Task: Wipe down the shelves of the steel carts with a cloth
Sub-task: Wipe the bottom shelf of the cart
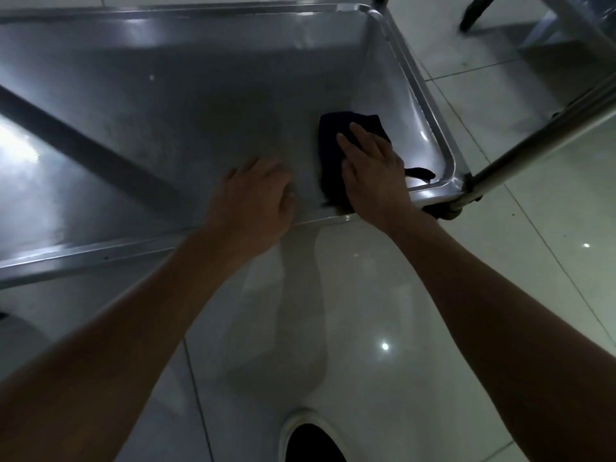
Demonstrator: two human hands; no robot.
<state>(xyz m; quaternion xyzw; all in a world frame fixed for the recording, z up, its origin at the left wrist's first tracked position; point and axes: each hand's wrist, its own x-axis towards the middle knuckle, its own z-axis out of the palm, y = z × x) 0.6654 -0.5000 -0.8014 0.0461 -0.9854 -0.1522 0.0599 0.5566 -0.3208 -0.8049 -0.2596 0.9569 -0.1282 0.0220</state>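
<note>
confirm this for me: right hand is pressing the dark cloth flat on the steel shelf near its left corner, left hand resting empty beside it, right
Not quite. The head view shows the right hand pressing the dark cloth on the steel shelf near its right corner, not the left. The rest holds: the left hand rests empty beside it.

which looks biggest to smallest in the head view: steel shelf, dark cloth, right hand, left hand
1. steel shelf
2. left hand and right hand, alike, so unranked
3. dark cloth, though the right hand covers part of it
</note>
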